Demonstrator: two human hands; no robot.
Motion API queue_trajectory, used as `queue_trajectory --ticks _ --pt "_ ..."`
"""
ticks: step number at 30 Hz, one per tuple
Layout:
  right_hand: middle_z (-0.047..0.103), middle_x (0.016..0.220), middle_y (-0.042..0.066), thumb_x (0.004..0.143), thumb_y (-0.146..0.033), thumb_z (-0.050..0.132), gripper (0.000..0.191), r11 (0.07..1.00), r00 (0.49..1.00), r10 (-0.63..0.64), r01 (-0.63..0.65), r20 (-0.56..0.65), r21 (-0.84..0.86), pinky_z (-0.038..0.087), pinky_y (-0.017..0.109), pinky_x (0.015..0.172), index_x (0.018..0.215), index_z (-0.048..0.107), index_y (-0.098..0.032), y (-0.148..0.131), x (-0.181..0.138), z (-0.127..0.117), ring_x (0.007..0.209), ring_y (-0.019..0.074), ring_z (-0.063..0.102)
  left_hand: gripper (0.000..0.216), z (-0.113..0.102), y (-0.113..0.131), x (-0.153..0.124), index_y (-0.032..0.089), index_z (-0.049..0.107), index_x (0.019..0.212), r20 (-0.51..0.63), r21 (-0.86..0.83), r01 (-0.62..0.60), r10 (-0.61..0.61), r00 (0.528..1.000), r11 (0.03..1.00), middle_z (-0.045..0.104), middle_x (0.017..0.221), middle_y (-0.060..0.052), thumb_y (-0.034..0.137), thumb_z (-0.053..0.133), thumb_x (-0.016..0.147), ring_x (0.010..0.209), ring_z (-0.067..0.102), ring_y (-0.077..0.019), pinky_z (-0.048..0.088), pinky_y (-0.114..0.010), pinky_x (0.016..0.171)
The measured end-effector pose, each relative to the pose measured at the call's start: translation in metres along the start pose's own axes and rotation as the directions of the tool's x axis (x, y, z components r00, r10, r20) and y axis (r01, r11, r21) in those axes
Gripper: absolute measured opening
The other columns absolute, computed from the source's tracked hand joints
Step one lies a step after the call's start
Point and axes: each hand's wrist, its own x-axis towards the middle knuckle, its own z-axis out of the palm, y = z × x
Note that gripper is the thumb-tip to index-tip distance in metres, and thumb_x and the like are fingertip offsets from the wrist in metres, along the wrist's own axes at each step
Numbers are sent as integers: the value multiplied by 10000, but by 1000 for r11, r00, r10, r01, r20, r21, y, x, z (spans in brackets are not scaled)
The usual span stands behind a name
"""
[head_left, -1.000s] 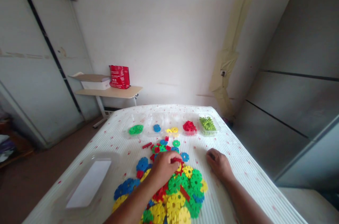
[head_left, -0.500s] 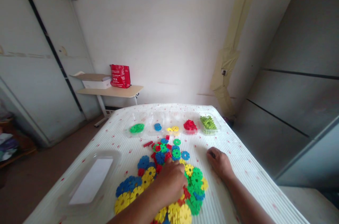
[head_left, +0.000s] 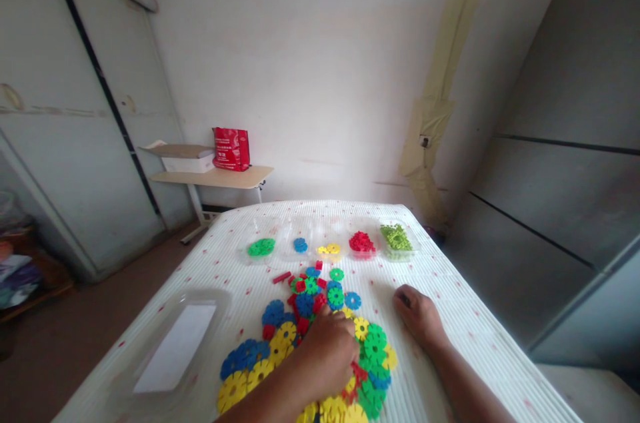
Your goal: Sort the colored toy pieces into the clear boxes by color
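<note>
A heap of flat plastic gear-shaped pieces (head_left: 310, 330) in yellow, green, blue and red lies on the white striped table (head_left: 450, 290) in front of me. My left hand (head_left: 327, 353) rests on the heap's middle with fingers curled down among the pieces; what they grip is hidden. My right hand (head_left: 419, 318) lies on the cloth just right of the heap, fingers bent loosely and holding nothing. Along the far edge stand clear trays: green pieces (head_left: 261, 247), blue (head_left: 300, 244), yellow (head_left: 327, 249), red (head_left: 362, 242), lime green (head_left: 396, 237).
A large clear plastic lid or tub (head_left: 175, 346) lies at the left of the table. Beyond the table stands a small wooden side table (head_left: 215, 176) with a white box and a red bag (head_left: 232, 148). Grey panels close off both sides.
My left hand has drawn back from the far side of the heap onto its middle and pressed down among the pieces. My right hand has stayed in place.
</note>
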Motion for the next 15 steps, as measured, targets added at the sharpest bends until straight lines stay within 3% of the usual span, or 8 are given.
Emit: queue_trajectory --ticks 5,10,12,15 --pt "615 698 25 799 -313 370 238 999 1000 10 -10 3 -34 380 234 588 728 563 -194 -1 -1 2 633 152 563 196 -25 -7 18 199 727 731 -108 -282 67 -101 989 957 706 732 -17 113 577 638 753 602 -170 418 -283 742" --pt "610 701 24 799 -287 370 222 998 1000 20 -20 -2 -63 372 233 588 725 560 -197 -1 -1 3 629 149 560 173 -52 -32 71 128 683 847 -149 -486 187 -292 945 854 683 706 0 180 529 787 649 617 -129 442 -216 570" --pt "610 698 23 795 -282 372 217 998 1000 20 -20 -1 -63 370 232 583 720 558 -199 -1 0 3 623 148 558 169 -57 -43 96 106 649 881 -150 -534 238 -368 918 811 665 738 -4 217 529 839 639 613 -121 470 -233 578" --pt "611 699 22 795 -278 372 213 999 1000 16 -16 2 -43 372 229 582 714 553 -201 0 0 4 625 147 556 255 -59 -55 128 128 589 1030 -153 -583 279 -440 885 763 633 979 -41 320 546 868 808 620 -153 524 -324 698"
